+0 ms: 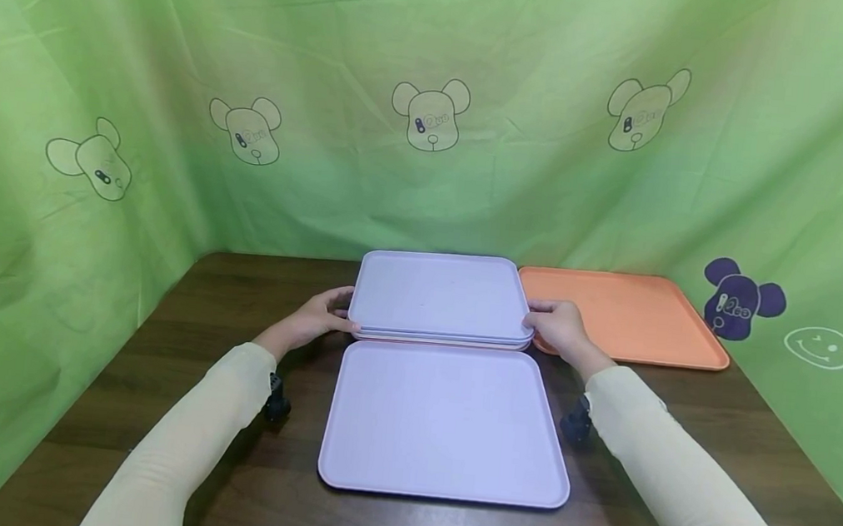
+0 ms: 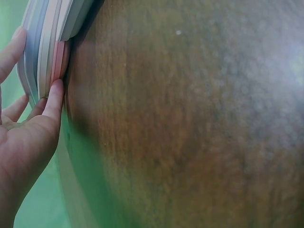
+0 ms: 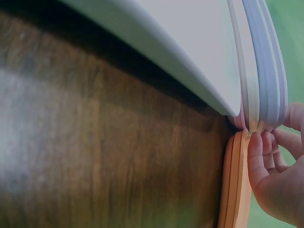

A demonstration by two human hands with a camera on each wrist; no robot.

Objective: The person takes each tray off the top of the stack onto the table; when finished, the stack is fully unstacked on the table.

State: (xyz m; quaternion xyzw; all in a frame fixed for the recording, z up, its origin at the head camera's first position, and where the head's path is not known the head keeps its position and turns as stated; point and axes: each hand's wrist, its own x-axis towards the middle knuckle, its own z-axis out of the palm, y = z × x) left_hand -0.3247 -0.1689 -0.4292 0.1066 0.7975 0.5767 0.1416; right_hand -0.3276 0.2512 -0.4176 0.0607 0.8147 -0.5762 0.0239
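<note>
A stack of rectangular trays [image 1: 437,294] lies at the middle back of the table, lilac ones uppermost, with cream and pink edges lower down in the wrist views. My left hand [image 1: 319,317] holds the stack's left edge near its front corner. In the left wrist view its thumb is at the bluish upper rims and a fingertip [image 2: 57,88] at the pink rim. Over at the right edge, my right hand [image 1: 559,329] grips the stack, thumb at the top lilac rim and bent fingers [image 3: 259,159] at the lower edges. Directly in front lies another lilac tray [image 1: 445,424].
Orange trays [image 1: 623,314] are stacked at the back right, their left side against the middle stack. The dark wooden table [image 1: 239,280] runs back to a green curtain [image 1: 308,178] printed with bear heads, which also hangs along both sides.
</note>
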